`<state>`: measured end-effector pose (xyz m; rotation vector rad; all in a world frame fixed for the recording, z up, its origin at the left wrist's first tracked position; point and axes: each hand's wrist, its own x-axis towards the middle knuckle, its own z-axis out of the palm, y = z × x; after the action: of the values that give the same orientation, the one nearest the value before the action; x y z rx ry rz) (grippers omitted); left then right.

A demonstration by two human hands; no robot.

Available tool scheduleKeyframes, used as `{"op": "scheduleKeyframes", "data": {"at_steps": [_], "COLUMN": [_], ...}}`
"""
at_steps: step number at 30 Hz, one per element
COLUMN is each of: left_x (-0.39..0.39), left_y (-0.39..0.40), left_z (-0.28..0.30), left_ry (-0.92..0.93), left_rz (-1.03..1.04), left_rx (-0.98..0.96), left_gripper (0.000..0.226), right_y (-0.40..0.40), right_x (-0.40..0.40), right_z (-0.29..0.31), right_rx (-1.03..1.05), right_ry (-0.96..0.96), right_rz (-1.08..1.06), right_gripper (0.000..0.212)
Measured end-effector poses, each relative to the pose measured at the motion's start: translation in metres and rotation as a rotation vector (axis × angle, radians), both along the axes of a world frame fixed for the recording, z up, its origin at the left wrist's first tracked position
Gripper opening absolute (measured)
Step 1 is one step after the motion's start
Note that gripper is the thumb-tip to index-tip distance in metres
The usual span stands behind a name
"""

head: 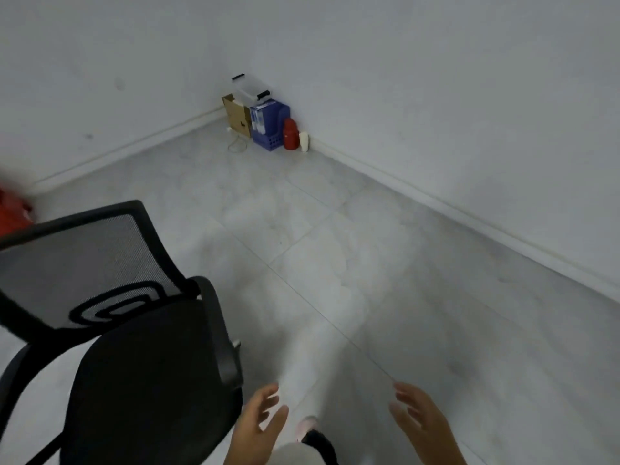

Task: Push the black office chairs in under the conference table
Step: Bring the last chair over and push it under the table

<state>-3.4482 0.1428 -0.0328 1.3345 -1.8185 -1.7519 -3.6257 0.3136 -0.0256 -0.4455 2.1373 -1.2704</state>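
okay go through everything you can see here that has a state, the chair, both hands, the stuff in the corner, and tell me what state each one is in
black office chair: upright, seat empty, untouched, no table in view.
left hand: open, fingers spread, holds nothing.
right hand: open, fingers spread, holds nothing.
cardboard box: upright, top flap open.
clear plastic box: lid on, atop the corner pile.
red bottle: upright, capped.

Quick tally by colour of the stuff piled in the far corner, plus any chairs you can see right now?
Black: 1, the office chair
Brown: 1, the cardboard box
Clear: 1, the plastic bin
Blue: 1, the file holder
Red: 1, the jar
White: 1, the small bottle
Total: 6
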Motion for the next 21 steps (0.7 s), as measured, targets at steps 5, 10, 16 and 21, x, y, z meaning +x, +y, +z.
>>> {"op": "scheduleKeyframes", "data": {"at_steps": [5,10,16,21], "left_x": [-0.114,-0.208,-0.272,-0.306], "left_y": [-0.100,-0.171,-0.238,-0.290], "left_z": [0.024,0.020,0.002,0.008], "left_ry": [0.078,0.115,0.071,0.085], "left_rz": [-0.055,-0.048,0.217,0.443], "left_rx": [-0.071,-0.105,-0.015,0.005], "left_gripper": [0.028,0.030,0.034,0.035], "right_y": [-0.092,-0.170,-0.282,-0.399], "right_x": [-0.095,-0.192,-0.314,-0.369], "right_z": [0.025,0.026,0.014,0.024], "right_rx": [-0.040,-0.033,0.032,-0.006], "right_ry": [0.075,0.087,0.091,0.057], "right_rz": [0.084,0.172,0.382,0.578], "right_gripper": [0.034,0.058,0.031,0.031]}}
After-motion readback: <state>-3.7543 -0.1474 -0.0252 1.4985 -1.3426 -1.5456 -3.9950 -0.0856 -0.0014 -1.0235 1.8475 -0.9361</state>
